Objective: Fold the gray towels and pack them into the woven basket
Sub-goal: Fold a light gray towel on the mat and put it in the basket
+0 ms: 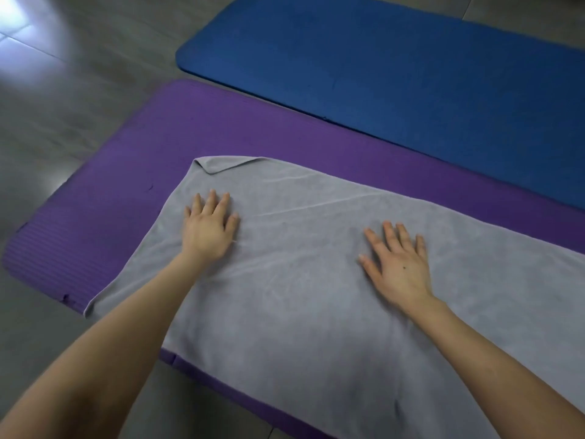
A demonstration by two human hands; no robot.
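A single gray towel (pixel 316 280) is spread flat over a purple mat (pixel 126 185) laid on the floor (pixel 63 106), with a blue mat (pixel 380 64) lying just beyond it. The left hand (pixel 207 229) is laid palm down on the towel near its far left end, fingers straight and spread; nothing is gripped. The right hand (pixel 400 264) is likewise pressed flat on the cloth further to the right, fingers extended. The work is judged to be at an early stage: the towel is being smoothed, and no deliberate fold is yet made. Only the far left corner (pixel 221 164) is turned over on itself, and faint creases are seen across the middle. Folding and packing remain to be done. The woven basket is not in view, nor are any further towels. The right end of the towel is cut off by the frame edge, so its full length cannot be determined.
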